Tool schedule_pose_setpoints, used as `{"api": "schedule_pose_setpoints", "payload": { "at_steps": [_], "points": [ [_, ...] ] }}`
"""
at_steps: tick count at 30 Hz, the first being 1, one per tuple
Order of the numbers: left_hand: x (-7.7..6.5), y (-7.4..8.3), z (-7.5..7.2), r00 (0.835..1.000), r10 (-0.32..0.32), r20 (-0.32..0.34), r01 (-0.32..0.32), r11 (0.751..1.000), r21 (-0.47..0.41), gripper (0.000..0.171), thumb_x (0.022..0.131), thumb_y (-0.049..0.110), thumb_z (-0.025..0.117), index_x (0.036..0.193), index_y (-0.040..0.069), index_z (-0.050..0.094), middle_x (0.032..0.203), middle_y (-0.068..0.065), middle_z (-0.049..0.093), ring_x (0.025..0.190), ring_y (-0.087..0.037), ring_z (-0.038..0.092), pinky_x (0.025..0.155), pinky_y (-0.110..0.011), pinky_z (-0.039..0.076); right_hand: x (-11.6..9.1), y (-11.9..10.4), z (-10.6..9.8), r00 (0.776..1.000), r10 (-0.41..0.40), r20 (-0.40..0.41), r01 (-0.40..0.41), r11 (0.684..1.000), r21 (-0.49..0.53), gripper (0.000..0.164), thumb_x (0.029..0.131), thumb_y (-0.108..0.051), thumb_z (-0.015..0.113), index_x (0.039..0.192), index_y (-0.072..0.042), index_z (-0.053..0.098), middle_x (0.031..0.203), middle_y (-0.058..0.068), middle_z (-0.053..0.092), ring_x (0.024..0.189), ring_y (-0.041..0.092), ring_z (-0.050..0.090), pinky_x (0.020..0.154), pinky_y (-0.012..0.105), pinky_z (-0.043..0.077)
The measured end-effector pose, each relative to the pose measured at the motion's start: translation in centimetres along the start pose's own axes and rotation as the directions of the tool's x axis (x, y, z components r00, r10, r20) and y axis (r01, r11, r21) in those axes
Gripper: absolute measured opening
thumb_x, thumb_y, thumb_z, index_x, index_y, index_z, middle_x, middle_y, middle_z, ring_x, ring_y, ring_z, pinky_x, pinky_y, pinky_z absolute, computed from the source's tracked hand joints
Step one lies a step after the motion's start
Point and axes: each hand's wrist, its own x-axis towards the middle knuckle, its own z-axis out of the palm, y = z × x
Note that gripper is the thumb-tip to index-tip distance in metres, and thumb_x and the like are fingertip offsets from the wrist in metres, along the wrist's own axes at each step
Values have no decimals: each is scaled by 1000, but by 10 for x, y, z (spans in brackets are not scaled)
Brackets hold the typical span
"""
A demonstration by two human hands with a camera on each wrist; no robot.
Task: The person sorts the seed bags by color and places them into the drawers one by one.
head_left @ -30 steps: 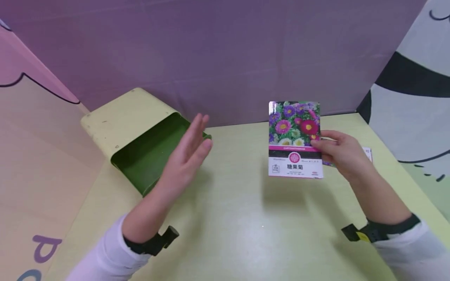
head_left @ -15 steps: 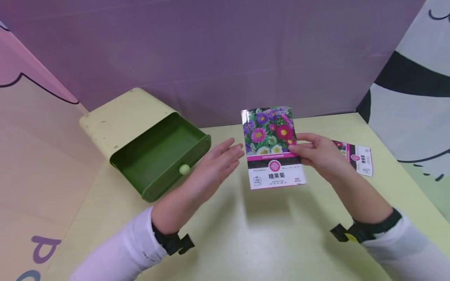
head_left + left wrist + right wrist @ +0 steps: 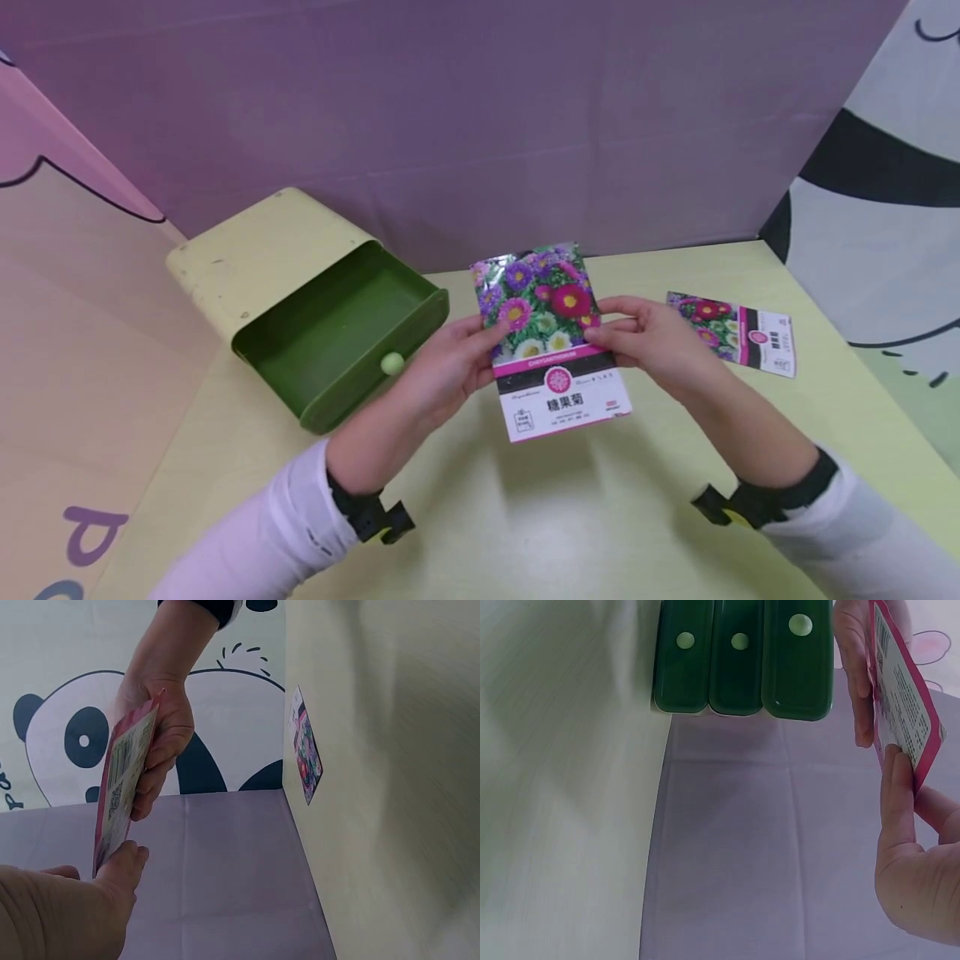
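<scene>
A flower seed packet (image 3: pixel 558 383) with a chrysanthemum picture is held up above the table, tilted a little. My left hand (image 3: pixel 442 367) pinches its left edge, thumb on the front. On the opposite edge my right hand (image 3: pixel 660 346) pinches it the same way. The packet's printed back (image 3: pixel 904 697) shows in the right wrist view, with fingers behind both edges. A second, similar seed packet (image 3: pixel 735 333) lies flat on the table to the right, beyond my right hand.
At the left stands a cream cabinet (image 3: pixel 270 254) with its green top drawer (image 3: pixel 352 367) pulled out. The right wrist view shows several round-knobbed drawer fronts (image 3: pixel 739 675). A purple cloth wall (image 3: pixel 480 125) rises behind the pale table (image 3: pixel 540 542).
My right hand has carried the packet left and down, uncovering the second packet. My left hand has moved right from beside the drawer and taken hold of the packet's left edge.
</scene>
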Motion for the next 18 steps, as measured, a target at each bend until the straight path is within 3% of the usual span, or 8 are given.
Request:
{"api": "schedule_pose_setpoints", "payload": {
  "at_steps": [7, 18],
  "points": [
    [-1, -1, -2, 997, -39, -65, 39, 999, -5, 35, 102, 16, 47, 132, -1, 53, 124, -22, 63, 86, -13, 70, 86, -28, 57, -1, -2, 3, 1000, -9, 13, 9, 1000, 1, 53, 94, -23, 64, 137, 1, 45, 95, -2, 75, 86, 10, 71, 80, 22, 58],
    [-4, 1, -2, 997, -37, -71, 36, 999, -12, 35, 102, 15, 47, 132, -2, 53, 122, -23, 64, 86, -14, 71, 85, -30, 58, 0, -3, 3, 1000, -10, 18, 11, 1000, -27, 52, 94, -26, 64, 136, -1, 47, 97, -1, 75, 88, 12, 72, 81, 22, 57]
  ]
}}
